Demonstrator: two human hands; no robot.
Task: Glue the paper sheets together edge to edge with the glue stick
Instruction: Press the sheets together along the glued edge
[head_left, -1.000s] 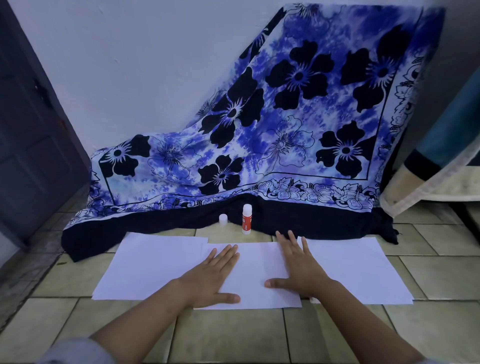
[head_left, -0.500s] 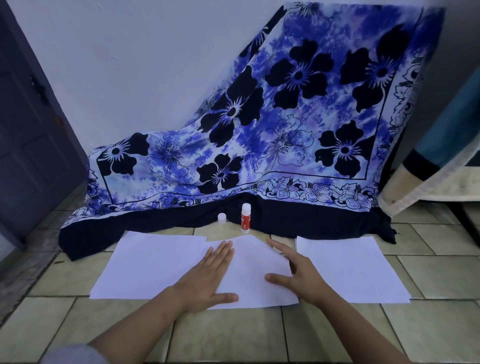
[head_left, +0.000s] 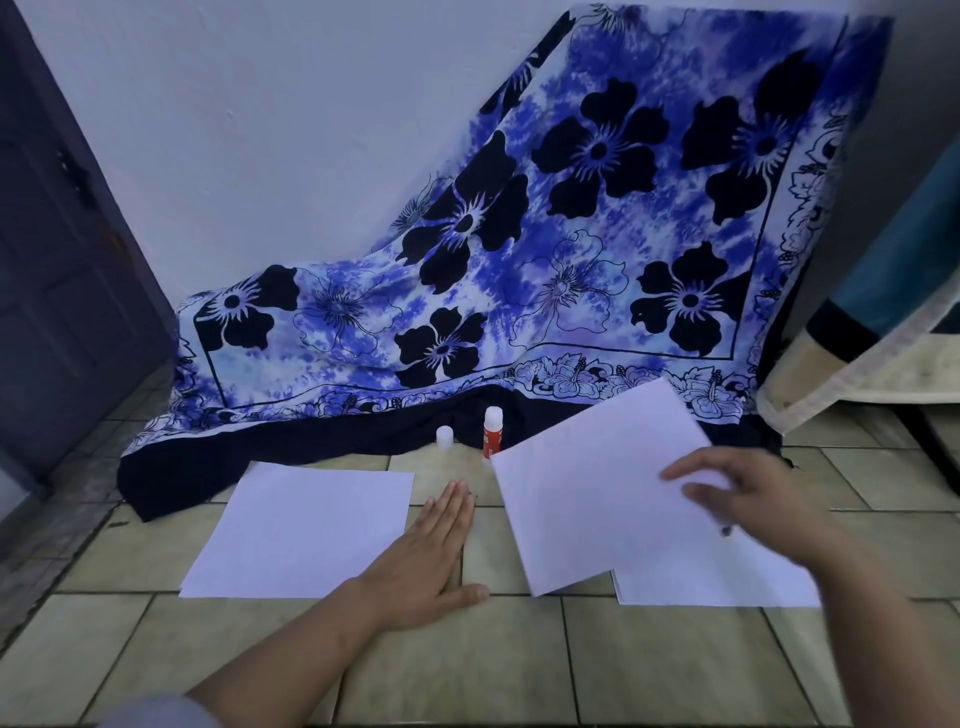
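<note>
From the head view, three white paper sheets are spread over a tiled floor (head_left: 649, 665). The left sheet (head_left: 306, 530) lies flat. The left hand (head_left: 431, 551) lies palm down just to its right, fingers straight and pressed together, holding nothing. It rests mostly on bare tile, and its outer edge is at that sheet's right edge.

The right hand (head_left: 753, 499) is blurred. Its curved fingers lie over the top face of the raised sheet (head_left: 587, 493), holding it near its right side, but the blur hides the thumb. This sheet is turned at an angle, with its far corner up in front of the cloth's lower border and its near corner pointing down toward the tiles. The right sheet (head_left: 727, 590) lies flat beneath it, and only its near strip shows.

At the far side, between the left sheet and the raised one, the glue stick (head_left: 491, 431) stands upright – red label, white top – with its base hidden behind the raised sheet's left corner. Its small white cap (head_left: 444, 435) stands apart just to its left.

Behind them a blue floral cloth (head_left: 519, 249) drapes down from a pale wall (head_left: 260, 130) onto the floor. A dark door (head_left: 62, 270) stands at the left, and bedding (head_left: 883, 338) is at the right edge.
</note>
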